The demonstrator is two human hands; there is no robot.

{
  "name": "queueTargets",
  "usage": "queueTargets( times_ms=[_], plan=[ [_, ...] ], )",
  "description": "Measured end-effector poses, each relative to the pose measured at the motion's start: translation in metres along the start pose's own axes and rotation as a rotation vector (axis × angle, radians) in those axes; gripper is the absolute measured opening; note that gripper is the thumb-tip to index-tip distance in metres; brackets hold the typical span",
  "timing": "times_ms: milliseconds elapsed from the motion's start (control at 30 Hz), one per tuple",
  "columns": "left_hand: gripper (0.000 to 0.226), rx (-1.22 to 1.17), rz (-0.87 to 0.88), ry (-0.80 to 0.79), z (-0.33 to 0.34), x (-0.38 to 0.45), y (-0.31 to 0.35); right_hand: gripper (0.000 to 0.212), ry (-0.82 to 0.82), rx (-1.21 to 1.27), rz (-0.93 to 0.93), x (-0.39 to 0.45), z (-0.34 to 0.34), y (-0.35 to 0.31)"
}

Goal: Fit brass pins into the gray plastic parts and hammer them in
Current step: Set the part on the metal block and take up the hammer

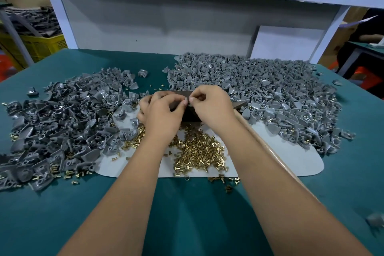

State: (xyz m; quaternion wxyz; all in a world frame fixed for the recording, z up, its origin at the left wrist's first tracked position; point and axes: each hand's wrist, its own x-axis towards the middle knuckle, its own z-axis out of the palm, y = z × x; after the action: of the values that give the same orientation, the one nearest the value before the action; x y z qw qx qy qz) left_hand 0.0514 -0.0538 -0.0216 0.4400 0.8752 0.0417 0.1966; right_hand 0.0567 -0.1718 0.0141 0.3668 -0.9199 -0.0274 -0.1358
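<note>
Beyond the brass pins [197, 149], both hands' fingers [182, 106] pinched one gray part [188, 102] together; seating the pin straight before hammering seemed wise.

Your arms: both bare, reaching forward from the bottom edge and converging toward the middle, forearms well apart near you and close at the wrists.

Your left hand [161, 110]: back facing up, fingers curled under, thumb and forefinger pinched toward the right hand.

Your right hand [209, 103]: back facing up, fingers curled, thumb and forefinger tips pinched, meeting the left hand's fingertips.

What the fingertips pinch is too small to tell.
</note>
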Motion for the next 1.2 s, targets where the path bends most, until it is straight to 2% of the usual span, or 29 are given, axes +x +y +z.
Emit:
queueTargets(
  times_ms=[133, 200, 300, 400, 500, 600, 733, 1000, 1100, 1200],
  plan=[
    [0.004, -0.007, -0.010, -0.013, -0.002, 0.000, 0.001, 0.018, 0.061, 0.025, -0.023, -0.009, -0.024, 0.008],
    [0.005, -0.017, -0.010, -0.019, -0.002, -0.001, 0.001, 0.019, 0.141, -0.130, 0.001, -0.017, -0.038, 0.018],
    [0.005, -0.016, -0.006, -0.023, -0.002, -0.003, 0.001, 0.020, 0.216, -0.524, 0.071, -0.033, -0.056, 0.035],
    [0.005, -0.028, -0.007, -0.022, -0.003, -0.004, 0.002, 0.033, 0.124, -0.687, 0.167, -0.048, -0.059, 0.049],
    [0.003, -0.016, -0.001, -0.017, -0.003, -0.005, 0.003, 0.031, 0.013, -0.712, 0.223, -0.052, -0.055, 0.058],
    [0.002, -0.012, -0.001, -0.012, -0.003, -0.005, 0.002, 0.035, -0.009, -0.671, 0.240, -0.050, -0.055, 0.061],
    [0.003, -0.009, 0.001, -0.008, -0.003, -0.005, 0.002, 0.023, -0.002, -0.512, 0.253, -0.042, -0.060, 0.062],
    [0.004, -0.026, -0.003, 0.008, 0.000, -0.002, 0.001, 0.016, 0.091, -0.244, 0.128, -0.028, -0.073, 0.039],
    [0.007, -0.012, -0.004, 0.015, 0.001, -0.001, 0.002, 0.035, 0.046, -0.105, 0.060, -0.028, -0.075, 0.023],
    [0.006, -0.008, 0.004, 0.016, 0.001, -0.001, 0.001, 0.048, 0.013, -0.136, -0.028, -0.030, -0.075, 0.008]
  ],
)
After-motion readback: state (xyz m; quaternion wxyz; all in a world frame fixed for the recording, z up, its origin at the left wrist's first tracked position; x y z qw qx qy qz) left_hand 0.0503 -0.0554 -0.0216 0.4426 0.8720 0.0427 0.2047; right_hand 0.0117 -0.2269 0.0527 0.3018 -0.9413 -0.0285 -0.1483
